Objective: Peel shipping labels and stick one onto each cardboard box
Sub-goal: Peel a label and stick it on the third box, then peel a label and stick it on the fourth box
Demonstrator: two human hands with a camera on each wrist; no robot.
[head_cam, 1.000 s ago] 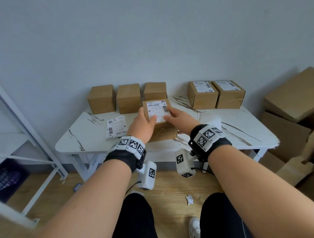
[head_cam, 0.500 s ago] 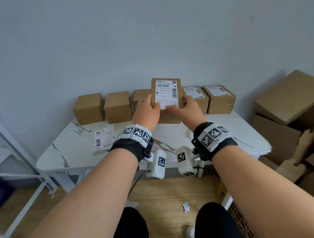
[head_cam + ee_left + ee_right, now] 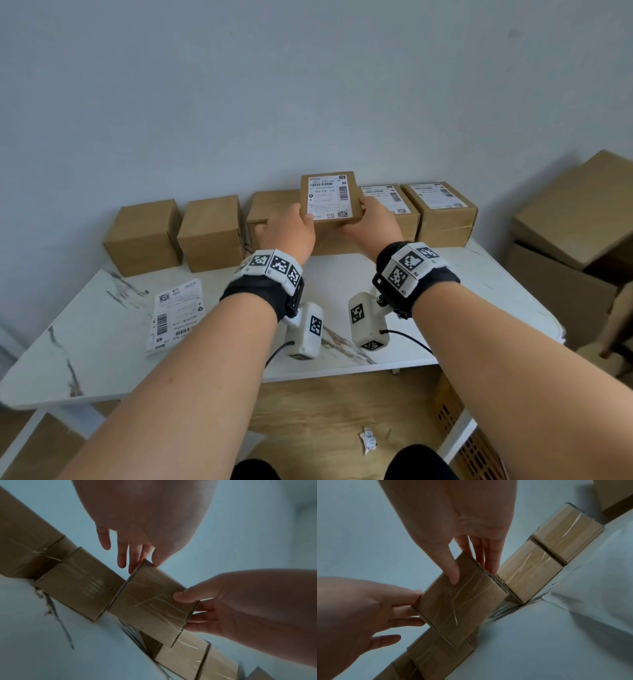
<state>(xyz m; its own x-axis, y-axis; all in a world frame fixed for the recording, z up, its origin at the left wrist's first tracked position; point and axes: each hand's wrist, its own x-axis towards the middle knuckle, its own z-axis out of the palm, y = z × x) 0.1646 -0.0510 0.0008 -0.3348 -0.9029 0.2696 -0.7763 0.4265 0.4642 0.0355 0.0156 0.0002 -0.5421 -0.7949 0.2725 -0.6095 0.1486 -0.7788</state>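
Observation:
Both hands hold a small cardboard box (image 3: 329, 198) with a white shipping label on its top face. My left hand (image 3: 289, 231) grips its left side, and my right hand (image 3: 371, 222) grips the right side. The box hangs just above the white marble table (image 3: 445, 308) at the back row. It sits between a plain box (image 3: 270, 209) and two labelled boxes (image 3: 394, 209), (image 3: 442, 212). The wrist views show its taped front face (image 3: 154, 601), (image 3: 458, 601) with thumbs on it and fingers along the sides. Loose label sheets (image 3: 176, 315) lie at the table's left.
Two more plain boxes (image 3: 144, 236), (image 3: 212, 233) stand at the back left against the wall. Large cardboard cartons (image 3: 575, 222) are stacked to the right of the table. A crumpled scrap (image 3: 368, 442) lies on the wooden floor, and a slatted crate (image 3: 472, 442) sits under the table's right end.
Both hands lifted the labelled box from the front middle of the table and carried it to the back row. It has now come lower, beside the labelled pair.

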